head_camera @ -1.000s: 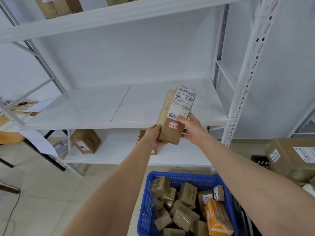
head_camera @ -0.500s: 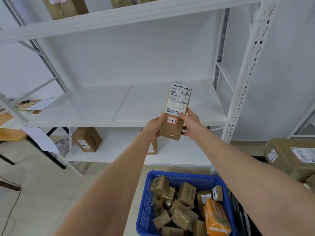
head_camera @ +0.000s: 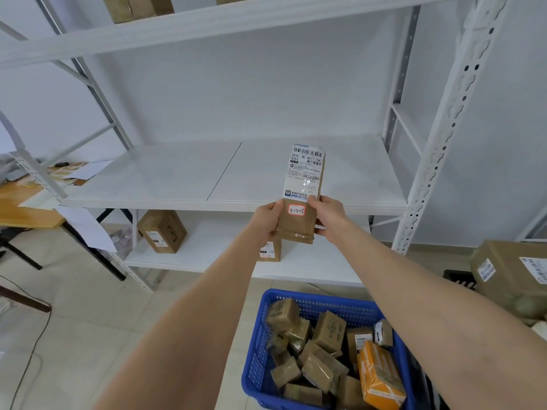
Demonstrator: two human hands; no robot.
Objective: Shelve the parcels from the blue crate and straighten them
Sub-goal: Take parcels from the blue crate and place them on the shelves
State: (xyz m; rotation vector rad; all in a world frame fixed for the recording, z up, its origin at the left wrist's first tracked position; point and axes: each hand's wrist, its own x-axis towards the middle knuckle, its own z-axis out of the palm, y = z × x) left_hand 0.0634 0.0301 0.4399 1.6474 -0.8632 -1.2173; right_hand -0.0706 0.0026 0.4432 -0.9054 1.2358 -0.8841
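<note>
Squarely before the white rack, we are holding a tall brown parcel (head_camera: 302, 187) at the front edge of the middle shelf (head_camera: 177, 179). It is standing nearly upright, with its lower end hanging in front of that edge and its white shipping label facing us. Behind it the shelf's white board is running back to the wall. The perforated post (head_camera: 444, 137) is bounding it on the right, and the top shelf (head_camera: 207, 28) is sitting high above the parcel's upper end.

Below, the lower shelf (head_camera: 207, 255) is carrying a brown box (head_camera: 162, 230) at its left and a smaller box (head_camera: 270, 251) that is partly hiding behind our left wrist. The blue crate (head_camera: 319, 303) is sitting on the floor under our forearms, holding a jumble of small brown parcels and an orange parcel (head_camera: 379, 374) at its right side. A large carton (head_camera: 509, 273) is standing well apart on the right, and a wooden counter (head_camera: 26, 208) with loose papers is reaching in from the left.

Both arms are stretching forward. Our left hand (head_camera: 268, 220) is gripping the parcel's left side and our right hand (head_camera: 328, 216) is gripping its right side. A red-bordered sticker marked 3-2-5 is showing between the two hands.
</note>
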